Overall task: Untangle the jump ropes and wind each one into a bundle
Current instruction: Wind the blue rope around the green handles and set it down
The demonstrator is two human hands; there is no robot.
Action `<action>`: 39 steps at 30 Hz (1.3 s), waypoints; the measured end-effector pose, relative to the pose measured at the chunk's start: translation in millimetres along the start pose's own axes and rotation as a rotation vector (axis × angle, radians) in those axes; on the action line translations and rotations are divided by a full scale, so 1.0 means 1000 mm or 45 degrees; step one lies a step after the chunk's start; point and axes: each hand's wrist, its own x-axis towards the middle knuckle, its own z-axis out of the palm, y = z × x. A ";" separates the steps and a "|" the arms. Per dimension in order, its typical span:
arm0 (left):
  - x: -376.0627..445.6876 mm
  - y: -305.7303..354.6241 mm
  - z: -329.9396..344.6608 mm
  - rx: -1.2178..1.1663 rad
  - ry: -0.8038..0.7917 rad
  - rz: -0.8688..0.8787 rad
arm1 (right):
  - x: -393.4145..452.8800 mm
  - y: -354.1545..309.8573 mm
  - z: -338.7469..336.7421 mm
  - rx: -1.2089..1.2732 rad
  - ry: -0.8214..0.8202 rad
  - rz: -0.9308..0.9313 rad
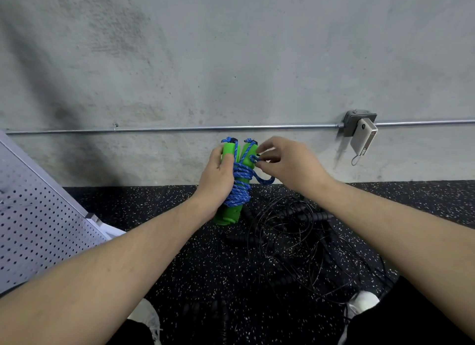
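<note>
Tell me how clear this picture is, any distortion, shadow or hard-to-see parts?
Head view: wide-angle bending curves the metal conduit pipe on the concrete wall; soft shadows fall left of the hands; the thin black jump ropes nearly vanish against the dark speckled rubber floor; the green foam handles wound with blue braided rope stay sharp.

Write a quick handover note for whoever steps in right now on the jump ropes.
Left hand grips the two green handles, held upright together.
Right hand pinches a loop of the blue rope beside the handles.
Blue rope is mostly wound round the handles; a short loop still hangs loose.
Black ropes lie tangled on the floor below.
Left: secure the blue end, then untangle and bundle the black ones.
</note>
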 end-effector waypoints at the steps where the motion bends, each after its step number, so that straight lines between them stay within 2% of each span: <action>1: 0.000 0.000 0.000 0.005 -0.012 -0.004 | 0.000 0.001 0.001 -0.001 0.010 -0.003; 6: -0.003 0.005 -0.002 -0.109 -0.063 -0.047 | 0.000 0.000 0.001 0.015 0.056 -0.035; 10: -0.001 0.004 -0.002 -0.057 -0.058 0.002 | 0.001 0.000 -0.003 -0.020 0.048 -0.036; 18: -0.005 0.006 0.005 0.030 0.054 0.209 | 0.005 -0.001 -0.007 -0.155 0.079 -0.005; 22: -0.003 0.005 0.003 0.227 0.063 0.335 | 0.004 -0.004 -0.005 -0.206 0.062 -0.052; 30: 0.000 0.001 0.000 0.289 0.029 0.426 | 0.002 -0.002 -0.005 -0.102 0.043 -0.107; 35: 0.005 0.001 -0.010 0.376 -0.154 0.507 | 0.006 0.002 -0.015 -0.160 -0.083 -0.074; 39: 0.006 0.002 -0.014 0.419 -0.243 0.508 | 0.003 0.006 -0.020 -0.037 -0.112 -0.139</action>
